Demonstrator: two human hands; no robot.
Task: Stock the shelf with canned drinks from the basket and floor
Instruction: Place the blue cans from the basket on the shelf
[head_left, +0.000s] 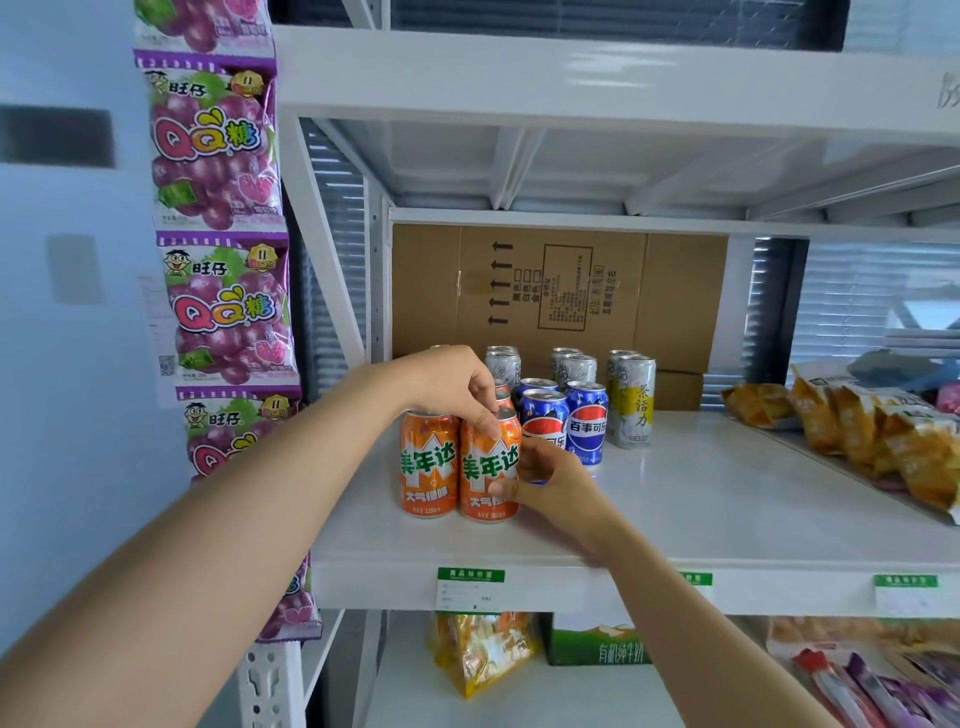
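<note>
Two orange soda cans stand at the front left of the white shelf (701, 499): the left orange can (427, 470) and the right orange can (485, 475). My left hand (452, 382) comes from above and pinches the top rim of the right orange can. My right hand (545, 480) holds the same can low on its right side, thumb on its front. More orange cans stand behind, mostly hidden. Blue Pepsi cans (586, 423) stand right beside them, with silver-and-yellow tea cans (635, 400) farther back.
A cardboard box (561, 291) fills the back of the shelf. Orange snack bags (872, 436) lie at the shelf's right. Purple candy packets (218, 208) hang on the left post. Snack bags and a green carton (597, 642) sit on the lower shelf.
</note>
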